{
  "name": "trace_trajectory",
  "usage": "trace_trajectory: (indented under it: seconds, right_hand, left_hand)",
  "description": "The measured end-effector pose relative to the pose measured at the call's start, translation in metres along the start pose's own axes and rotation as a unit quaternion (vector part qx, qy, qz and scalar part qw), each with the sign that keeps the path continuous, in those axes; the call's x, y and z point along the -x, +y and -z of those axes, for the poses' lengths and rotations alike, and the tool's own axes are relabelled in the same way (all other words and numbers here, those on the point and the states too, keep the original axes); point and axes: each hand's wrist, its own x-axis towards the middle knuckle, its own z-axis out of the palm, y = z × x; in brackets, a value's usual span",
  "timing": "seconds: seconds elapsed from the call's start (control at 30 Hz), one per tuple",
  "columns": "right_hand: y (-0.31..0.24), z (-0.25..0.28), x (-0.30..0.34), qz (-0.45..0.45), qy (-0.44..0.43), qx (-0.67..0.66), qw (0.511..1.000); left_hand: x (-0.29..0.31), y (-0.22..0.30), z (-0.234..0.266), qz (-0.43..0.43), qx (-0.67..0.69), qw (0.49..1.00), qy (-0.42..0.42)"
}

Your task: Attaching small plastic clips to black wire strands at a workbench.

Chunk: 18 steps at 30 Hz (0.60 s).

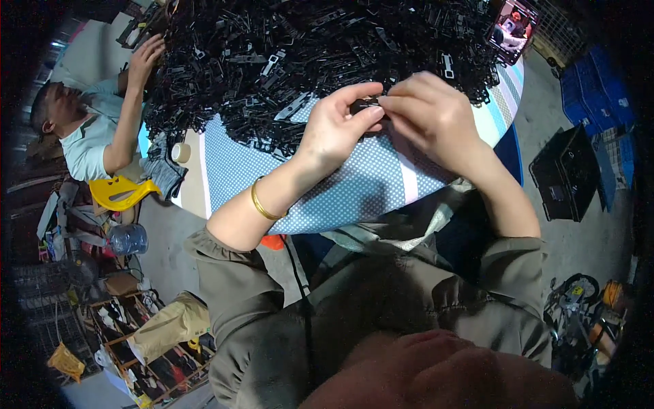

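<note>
Both my hands meet over the near side of the table, in front of a large pile of flat black plastic parts. Between the thumb and fingers of my left hand is a small black part, mostly covered by the fingers. My right hand pinches at the same spot, its fingertips against the right end of the part. The part's exact kind is too hidden to make out. A gold bangle circles my left wrist.
A patterned cloth covers the table. A phone stands at its far right, a tape roll at its left edge. Another person reaches into the pile from the left. A black crate and blue crates stand right.
</note>
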Motion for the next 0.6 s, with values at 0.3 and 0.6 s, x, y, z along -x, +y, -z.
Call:
trace_trajectory:
  seconds: [0.3, 0.6]
  right_hand:
    - [0.006, 0.011, 0.001, -0.327, -0.117, -0.433, 0.832]
    - [0.023, 0.061, 0.011, -0.222, -0.258, -0.397, 0.852]
  left_hand:
    - [0.008, 0.004, 0.005, -0.088, 0.021, 0.994, -0.052]
    - [0.012, 0.053, 0.037, -0.307, -0.511, 0.801, 0.053]
